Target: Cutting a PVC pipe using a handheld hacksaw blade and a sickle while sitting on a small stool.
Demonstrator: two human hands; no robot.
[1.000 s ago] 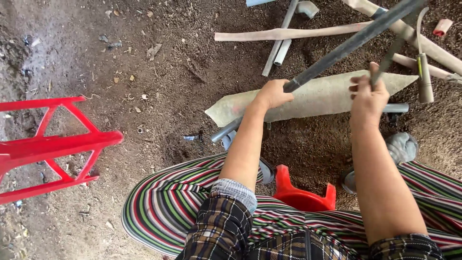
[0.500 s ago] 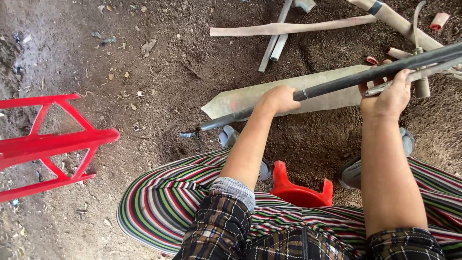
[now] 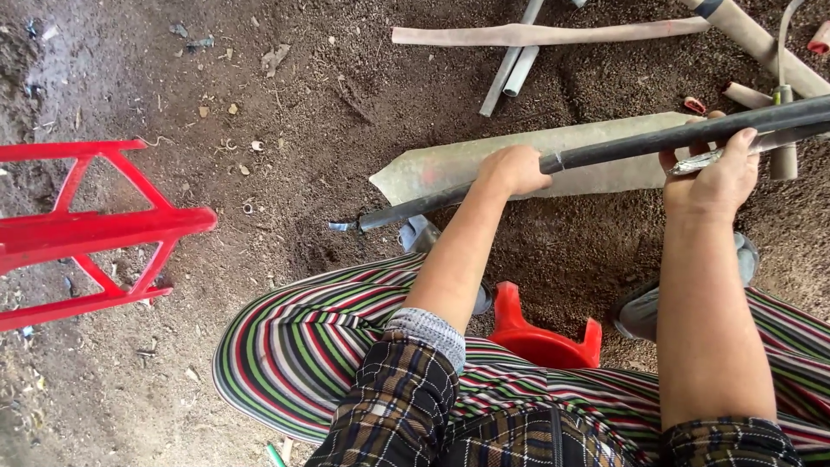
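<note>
Dirt floor is lying under both hands, left hand [image 3: 516, 169] clenching the dark rod [image 3: 605, 151] mid-length, right hand [image 3: 718, 169] gripping it with perhaps a blade [image 3: 705, 161], which could be slipping toward fingers.

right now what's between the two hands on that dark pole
In the head view, only a bare stretch of the dark pole runs between the left hand and the right hand. The pale metal sheet lies on the ground behind it.
</note>
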